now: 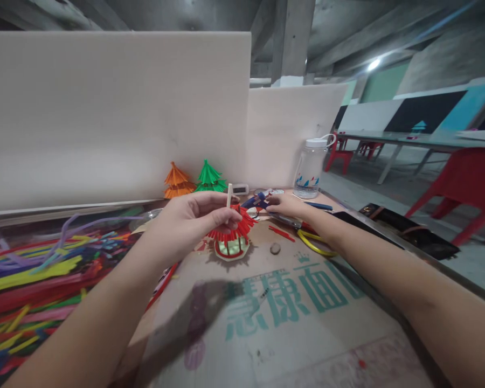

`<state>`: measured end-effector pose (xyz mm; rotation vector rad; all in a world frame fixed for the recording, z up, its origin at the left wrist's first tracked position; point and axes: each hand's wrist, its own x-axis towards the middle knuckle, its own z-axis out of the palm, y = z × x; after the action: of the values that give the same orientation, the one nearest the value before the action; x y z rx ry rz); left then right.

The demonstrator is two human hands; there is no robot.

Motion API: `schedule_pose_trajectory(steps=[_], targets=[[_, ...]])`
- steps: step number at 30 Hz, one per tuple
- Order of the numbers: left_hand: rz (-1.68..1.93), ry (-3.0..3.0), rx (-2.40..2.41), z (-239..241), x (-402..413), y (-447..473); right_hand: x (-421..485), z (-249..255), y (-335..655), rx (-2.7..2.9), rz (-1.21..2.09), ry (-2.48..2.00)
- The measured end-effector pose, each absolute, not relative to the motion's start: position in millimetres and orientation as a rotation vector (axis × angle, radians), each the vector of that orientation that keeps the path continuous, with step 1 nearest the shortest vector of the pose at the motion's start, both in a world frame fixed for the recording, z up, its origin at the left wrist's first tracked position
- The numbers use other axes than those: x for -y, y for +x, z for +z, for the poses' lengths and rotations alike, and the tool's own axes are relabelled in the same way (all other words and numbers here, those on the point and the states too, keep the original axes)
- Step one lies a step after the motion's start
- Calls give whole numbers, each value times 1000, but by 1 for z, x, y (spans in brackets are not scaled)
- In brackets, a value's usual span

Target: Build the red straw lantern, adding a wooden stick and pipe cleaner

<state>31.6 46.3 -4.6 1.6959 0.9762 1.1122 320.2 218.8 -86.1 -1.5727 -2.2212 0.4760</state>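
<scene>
My left hand (204, 215) is closed, thumb and fingers pinching a small model with a red fringed roof (246, 220) at its pale stick (229, 195). Below the roof, the model has a pale round base (231, 248) with dark red posts and a red ring; it stands upright at the board's far part. Farther right, my right hand (285, 207) reaches to the back of the table, its bent fingers closed at the end of a dark blue tool (257, 201). The tool's exact kind is hard to make out, and its grip is partly hidden.
Many coloured fuzzy stems (36, 280) lie at the left. An orange tree (178, 180) and a green tree (210, 177) stand before the white partition (117, 118). A water bottle (308, 168) stands back right. Near my right forearm are yellow-handled pliers (313, 245), red strips (282, 233) and a pebble (275, 248).
</scene>
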Motion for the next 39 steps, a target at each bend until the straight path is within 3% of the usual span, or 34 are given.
schedule_pose_trajectory(steps=[7,10,14,18,29,33,36,39], targets=[[1149,1868,-964,0,-38,31,-162,-76,359,2130,275,-1495],[1107,2077,-1167,4,-38,16,-135,-77,361,2160,270,-1441],[715,2327,-1744,-7,-45,-22,-101,-84,341,2293,259,-1313],[176,2307,-2029,-37,-43,-51,-70,-90,307,2535,290,-1087],[-176,2169,-2249,-74,-49,-86,-46,-115,257,2733,274,-743],[-203,2135,-2235,-53,-50,-94,-45,-110,263,2679,314,-757],[-95,2165,-2217,-23,-33,-83,-42,-97,264,2516,547,-812],[479,2280,-1795,-11,-13,-42,-40,-83,259,2220,968,-840]])
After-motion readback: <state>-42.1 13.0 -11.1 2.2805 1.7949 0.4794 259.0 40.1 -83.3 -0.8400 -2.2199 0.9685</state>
